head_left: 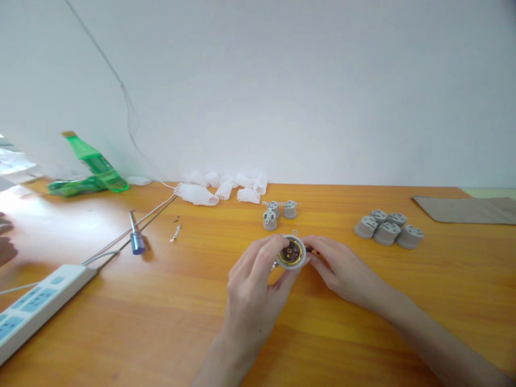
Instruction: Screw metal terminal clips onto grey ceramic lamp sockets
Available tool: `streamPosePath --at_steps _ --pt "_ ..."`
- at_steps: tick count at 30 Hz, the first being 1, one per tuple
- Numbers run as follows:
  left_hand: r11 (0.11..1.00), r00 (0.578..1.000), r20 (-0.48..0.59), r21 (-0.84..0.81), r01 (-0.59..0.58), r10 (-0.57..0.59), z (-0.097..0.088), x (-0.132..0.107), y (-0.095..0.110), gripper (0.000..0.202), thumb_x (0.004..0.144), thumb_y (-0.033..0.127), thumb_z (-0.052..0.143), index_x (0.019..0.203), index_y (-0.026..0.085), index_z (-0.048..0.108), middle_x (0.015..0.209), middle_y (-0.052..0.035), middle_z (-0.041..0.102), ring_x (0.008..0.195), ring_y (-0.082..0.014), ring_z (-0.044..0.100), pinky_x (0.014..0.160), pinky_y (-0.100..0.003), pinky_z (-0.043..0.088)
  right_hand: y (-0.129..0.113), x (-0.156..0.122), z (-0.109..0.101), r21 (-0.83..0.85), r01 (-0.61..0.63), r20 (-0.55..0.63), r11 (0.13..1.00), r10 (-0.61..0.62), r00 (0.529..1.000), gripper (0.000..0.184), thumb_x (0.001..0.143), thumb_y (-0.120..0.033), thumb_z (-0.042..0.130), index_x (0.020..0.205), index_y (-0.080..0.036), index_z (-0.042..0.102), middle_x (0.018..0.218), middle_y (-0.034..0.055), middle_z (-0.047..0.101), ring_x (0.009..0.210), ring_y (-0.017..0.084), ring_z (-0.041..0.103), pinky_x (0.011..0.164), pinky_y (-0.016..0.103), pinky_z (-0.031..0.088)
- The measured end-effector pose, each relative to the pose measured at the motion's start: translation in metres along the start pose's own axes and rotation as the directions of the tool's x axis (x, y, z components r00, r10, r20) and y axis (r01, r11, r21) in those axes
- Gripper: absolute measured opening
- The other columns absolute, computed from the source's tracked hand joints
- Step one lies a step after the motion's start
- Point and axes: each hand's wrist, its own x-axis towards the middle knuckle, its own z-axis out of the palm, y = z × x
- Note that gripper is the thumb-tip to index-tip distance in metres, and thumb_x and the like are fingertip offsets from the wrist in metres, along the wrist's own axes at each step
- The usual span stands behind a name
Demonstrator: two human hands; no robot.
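Note:
Both my hands hold one grey round lamp socket [291, 252] just above the orange wooden table [161, 322], its open end with brass parts facing me. My left hand [253, 279] curls round its left and lower side. My right hand [338, 266] pinches its right edge with the fingertips. Behind it lie three small grey socket parts [277, 212] with metal tabs.
Several grey sockets [387, 228] sit grouped at the right, a brown paper sheet [467, 208] beyond them. White foam nets [220, 189] lie by the wall. A screwdriver [136, 234], small metal pieces [175, 232], a power strip [38, 306] and green bottles [94, 169] are on the left. Another person's hand [6, 242] shows at the left edge.

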Motion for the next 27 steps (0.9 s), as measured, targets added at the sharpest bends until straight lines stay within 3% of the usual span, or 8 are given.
streamPosePath --at_steps 2,3,6,10,13,19,23,27 --pt "0.957 0.971 -0.013 -0.168 0.235 -0.24 0.002 0.001 0.003 0.042 0.076 0.014 0.083 0.11 0.026 0.061 0.1 -0.0017 0.077 0.088 -0.0164 0.074 0.084 -0.026 0.059 0.001 0.001 0.0 0.016 -0.007 -0.039 1.0 0.007 0.999 0.026 0.102 -0.023 0.046 0.124 -0.024 0.061 0.118 0.007 0.072 0.109 0.023 0.067 0.096 0.039 0.051" --pt "0.888 0.926 0.004 -0.282 0.364 -0.378 0.003 0.002 0.004 0.042 0.076 0.017 0.084 0.109 0.026 0.061 0.097 -0.0014 0.076 0.085 -0.0162 0.074 0.081 -0.025 0.059 0.002 0.001 0.0 0.032 -0.008 -0.072 0.999 0.01 0.997 0.026 0.102 -0.024 0.047 0.124 -0.023 0.062 0.12 0.007 0.072 0.109 0.023 0.067 0.096 0.039 0.051" --pt "0.535 0.729 0.149 -0.585 0.61 -0.668 0.004 0.007 0.003 0.038 0.076 0.026 0.085 0.105 0.022 0.06 0.087 -0.0017 0.076 0.076 -0.0146 0.073 0.069 -0.021 0.058 0.0 0.003 -0.005 0.089 -0.002 -0.191 0.996 0.019 0.981 0.027 0.103 -0.026 0.047 0.123 -0.022 0.065 0.121 0.0068 0.073 0.106 0.021 0.069 0.094 0.036 0.052" --pt "0.118 0.548 0.3 -0.79 0.601 -0.781 0.004 0.013 -0.005 0.027 0.079 0.03 0.083 0.095 0.015 0.068 0.091 -0.0046 0.076 0.082 -0.0134 0.074 0.076 -0.018 0.059 -0.014 0.004 -0.02 0.117 0.036 -0.278 0.992 -0.002 0.96 0.028 0.101 -0.023 0.051 0.123 -0.022 0.068 0.108 0.004 0.077 0.092 0.017 0.071 0.082 0.03 0.054" --pt "-0.109 0.431 0.388 -0.833 0.543 -0.815 0.004 0.017 -0.008 0.013 0.087 0.022 0.074 0.093 0.011 0.071 0.092 -0.0071 0.076 0.081 -0.0134 0.074 0.074 -0.016 0.06 -0.028 0.003 -0.033 0.123 0.033 -0.32 0.992 0.008 0.947 0.025 0.098 -0.022 0.058 0.121 -0.022 0.067 0.099 0.0012 0.078 0.076 0.014 0.07 0.065 0.025 0.053" --pt "-0.34 0.238 0.509 -0.79 0.51 -0.827 0.007 0.021 -0.005 0.017 0.098 0.019 0.059 0.09 0.01 0.071 0.087 -0.0099 0.074 0.075 -0.0134 0.074 0.066 -0.016 0.062 -0.045 0.0 -0.043 -0.033 0.123 -0.304 0.992 -0.127 0.944 0.017 0.095 -0.018 0.063 0.107 -0.022 0.073 0.094 -0.0004 0.079 0.072 0.013 0.069 0.072 0.025 0.054" --pt "-0.414 0.177 0.561 -0.757 0.506 -0.809 0.011 0.02 -0.003 0.017 0.098 0.02 0.059 0.091 0.009 0.07 0.084 -0.0102 0.073 0.071 -0.014 0.074 0.062 -0.017 0.062 -0.045 0.0 -0.041 -0.072 0.142 -0.275 0.987 -0.157 0.949 0.019 0.095 -0.016 0.062 0.109 -0.019 0.074 0.099 0.0012 0.08 0.083 0.015 0.072 0.084 0.027 0.055" --pt "-0.428 0.154 0.57 -0.744 0.513 -0.807 0.011 0.019 -0.001 0.012 0.097 0.016 0.058 0.097 0.009 0.068 0.087 -0.0103 0.073 0.073 -0.0142 0.074 0.059 -0.014 0.061 -0.043 0.001 -0.04 -0.091 0.144 -0.268 0.985 -0.164 0.949 0.019 0.095 -0.015 0.061 0.109 -0.018 0.074 0.101 0.0012 0.08 0.084 0.015 0.072 0.081 0.027 0.055"
